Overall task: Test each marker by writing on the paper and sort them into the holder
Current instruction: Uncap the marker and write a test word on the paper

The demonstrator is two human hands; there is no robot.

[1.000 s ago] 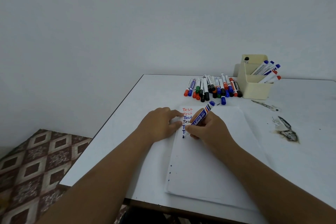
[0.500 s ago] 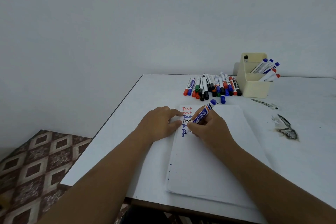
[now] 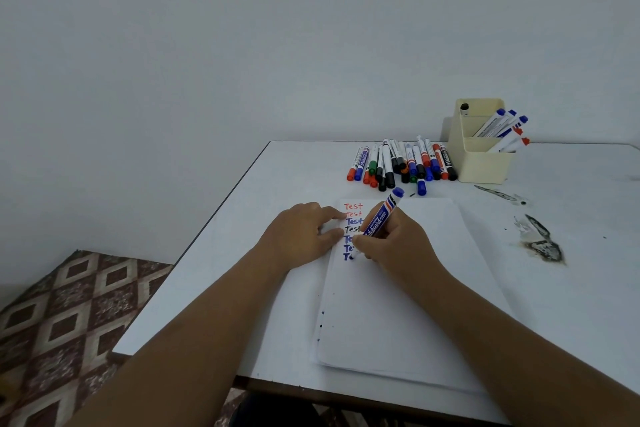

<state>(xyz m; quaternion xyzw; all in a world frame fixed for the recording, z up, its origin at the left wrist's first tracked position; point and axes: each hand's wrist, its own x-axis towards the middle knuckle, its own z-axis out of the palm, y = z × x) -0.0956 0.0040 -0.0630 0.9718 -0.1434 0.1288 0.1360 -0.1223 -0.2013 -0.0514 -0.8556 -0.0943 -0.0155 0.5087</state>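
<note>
Blue whiteboard marker (image 3: 380, 218) is pinched in right hand (image 3: 398, 243) grip, tip on paper (image 3: 398, 305) mid-word. Paper is pinned flat by left hand (image 3: 301, 236), fingers straight. Untested markers (image 3: 401, 165) are piled beside holder (image 3: 481, 163) on bench (image 3: 571, 288).

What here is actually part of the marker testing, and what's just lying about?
Part of the job: blue marker gripped by the right hand; left hand resting on the paper; pile of markers; cream holder.

Just lying about: dark stains on the table; patterned floor.
</note>
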